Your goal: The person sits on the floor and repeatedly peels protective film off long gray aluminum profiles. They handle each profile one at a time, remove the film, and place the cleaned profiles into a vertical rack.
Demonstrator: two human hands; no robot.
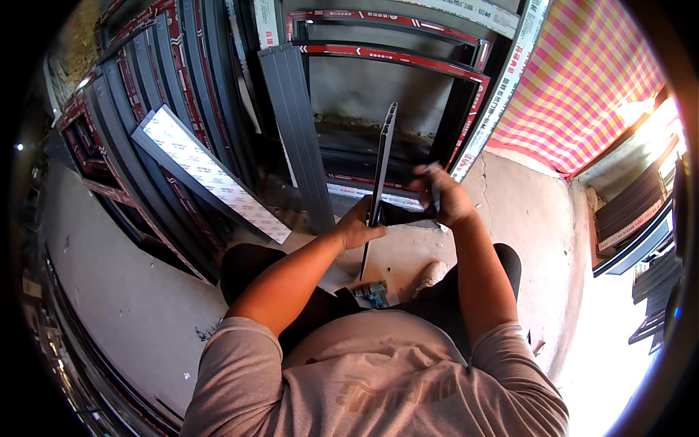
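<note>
The left hand (355,226) has its fingers wrapped round a gray bar (384,156) in the middle, above the floor (138,291). The right hand (450,200), to the right, bends its fingers; I can't tell what they hold.

From my remote station, I record dark grey on the narrow hollow profile (383,160) and grey on the broad board (295,124). I find the frame (393,55) black, banded red with white marks. I note white film (211,175) with rows of red print, a teal-and-black drill (376,293), black trousers (251,273), and pink-and-yellow checked cloth (575,87).
</note>
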